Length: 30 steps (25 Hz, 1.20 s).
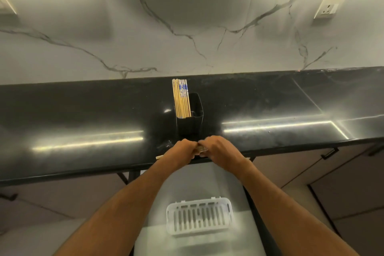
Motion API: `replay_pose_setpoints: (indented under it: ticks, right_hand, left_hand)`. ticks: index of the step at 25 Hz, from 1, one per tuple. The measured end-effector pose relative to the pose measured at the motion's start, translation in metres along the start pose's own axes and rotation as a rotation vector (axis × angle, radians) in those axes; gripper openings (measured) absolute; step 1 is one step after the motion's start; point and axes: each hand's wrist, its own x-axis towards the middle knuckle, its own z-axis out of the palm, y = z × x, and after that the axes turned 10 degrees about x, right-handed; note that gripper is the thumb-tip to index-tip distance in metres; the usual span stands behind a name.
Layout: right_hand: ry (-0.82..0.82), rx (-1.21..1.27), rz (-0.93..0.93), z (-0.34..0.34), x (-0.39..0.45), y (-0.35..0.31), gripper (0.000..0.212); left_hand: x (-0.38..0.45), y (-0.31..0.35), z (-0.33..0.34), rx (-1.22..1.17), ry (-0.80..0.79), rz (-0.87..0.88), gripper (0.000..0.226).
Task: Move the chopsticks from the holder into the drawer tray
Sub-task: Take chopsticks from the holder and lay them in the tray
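Observation:
A black holder (192, 119) stands on the black counter, with several wooden chopsticks (181, 98) upright in its left part; some have blue and white tops. In front of it, at the counter's front edge, my left hand (180, 150) and my right hand (218, 148) meet, both closed around a bundle of chopsticks (202, 148) lying sideways. One end of the bundle pokes out left of my left wrist. Below, in the open drawer, sits a white slotted tray (199, 216) with nothing in it.
The black counter (83, 122) runs the full width, backed by a marble wall with a socket (328, 8) at the right. The open drawer (187, 181) juts toward me between closed cabinet fronts with dark handles (330, 153).

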Motion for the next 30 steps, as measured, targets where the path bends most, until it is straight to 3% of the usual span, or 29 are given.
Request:
replay_pose_setpoints:
  ticks: [4,8,10,14,19,23,27,30]
  right_hand:
    - [-0.142,0.015,0.154,0.048,-0.030,0.002,0.018]
    - [-0.255,0.044,0.237,0.086,-0.071,0.010,0.012]
    - [-0.276,0.036,0.279,0.108,-0.097,0.015,0.018]
    - [-0.343,0.013,0.251,0.156,-0.128,0.018,0.037]
    - [-0.411,0.050,0.240,0.193,-0.129,0.025,0.033]
    - [-0.483,0.053,0.258,0.217,-0.130,0.032,0.025]
    - [-0.486,0.014,0.271,0.222,-0.127,0.036,0.023]
    - [-0.440,0.000,0.256,0.220,-0.126,0.039,0.026]
  left_hand:
    - [-0.015,0.002,0.050,0.122,0.041,0.114,0.021]
    - [-0.042,0.001,0.113,0.130,0.001,0.095,0.012]
    - [-0.059,-0.004,0.146,0.185,0.002,0.110,0.010]
    - [-0.078,-0.010,0.203,0.283,-0.037,0.082,0.029]
    - [-0.078,-0.012,0.241,0.253,-0.041,0.065,0.030]
    - [-0.070,-0.013,0.264,0.241,-0.154,0.033,0.024]
    - [-0.053,-0.017,0.266,0.191,-0.238,0.013,0.020]
    - [-0.048,-0.024,0.271,0.172,-0.198,-0.009,0.023]
